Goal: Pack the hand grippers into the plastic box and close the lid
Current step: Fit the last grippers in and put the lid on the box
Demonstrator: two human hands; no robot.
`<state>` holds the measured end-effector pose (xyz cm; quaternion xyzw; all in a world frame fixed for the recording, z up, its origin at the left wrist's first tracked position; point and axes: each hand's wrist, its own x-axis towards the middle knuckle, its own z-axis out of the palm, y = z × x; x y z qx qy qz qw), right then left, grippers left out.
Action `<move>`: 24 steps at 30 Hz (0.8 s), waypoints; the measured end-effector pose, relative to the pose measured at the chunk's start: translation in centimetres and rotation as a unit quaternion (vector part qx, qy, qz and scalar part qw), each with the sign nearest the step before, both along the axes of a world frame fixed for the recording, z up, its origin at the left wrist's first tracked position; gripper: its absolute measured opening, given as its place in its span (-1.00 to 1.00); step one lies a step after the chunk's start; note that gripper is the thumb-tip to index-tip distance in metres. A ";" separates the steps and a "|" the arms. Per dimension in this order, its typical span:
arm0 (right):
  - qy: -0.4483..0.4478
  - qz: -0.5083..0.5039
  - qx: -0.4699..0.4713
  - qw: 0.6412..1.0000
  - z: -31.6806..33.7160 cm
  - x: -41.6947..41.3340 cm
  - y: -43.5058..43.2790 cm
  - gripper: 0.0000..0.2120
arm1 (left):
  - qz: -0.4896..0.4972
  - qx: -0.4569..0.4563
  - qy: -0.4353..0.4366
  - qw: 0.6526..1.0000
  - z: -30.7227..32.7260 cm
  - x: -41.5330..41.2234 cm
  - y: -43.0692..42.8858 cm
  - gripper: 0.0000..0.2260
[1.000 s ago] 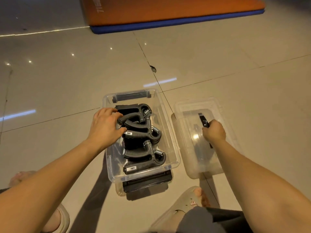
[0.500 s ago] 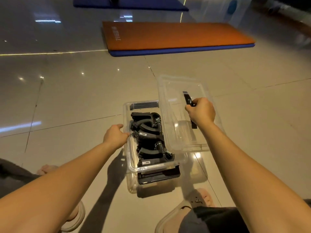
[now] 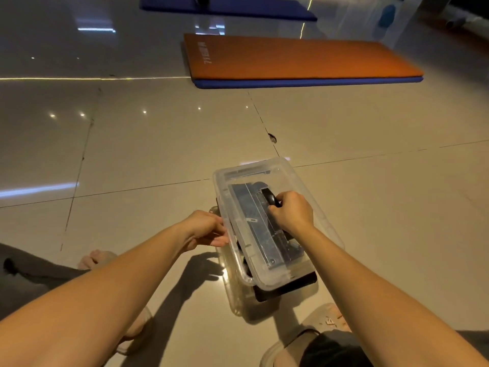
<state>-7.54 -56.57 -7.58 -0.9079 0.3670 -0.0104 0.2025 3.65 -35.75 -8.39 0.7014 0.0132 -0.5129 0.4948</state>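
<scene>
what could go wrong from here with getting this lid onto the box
The lid sits skewed over the box, its near end overhanging the black latch, so it may not seat or latch. The left hand is at the lid's left edge; its fingers might get pinched as the right hand, gripping the handle, presses down.
</scene>
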 end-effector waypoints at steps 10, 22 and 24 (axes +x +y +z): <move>0.023 0.009 -0.006 1.000 -1.2 1.8 1.8 -0.79 | 0.014 0.011 -0.063 0.998 -0.3 2.5 -0.6 -0.77; 0.077 0.065 -0.062 0.993 -1.0 2.4 1.5 -0.62 | 0.091 0.024 -0.121 0.988 -0.6 2.7 -2.4 -0.83; 0.070 0.097 -0.062 0.991 -1.4 3.5 1.2 -0.59 | 0.096 0.027 -0.124 0.987 -0.4 4.4 -2.0 -0.75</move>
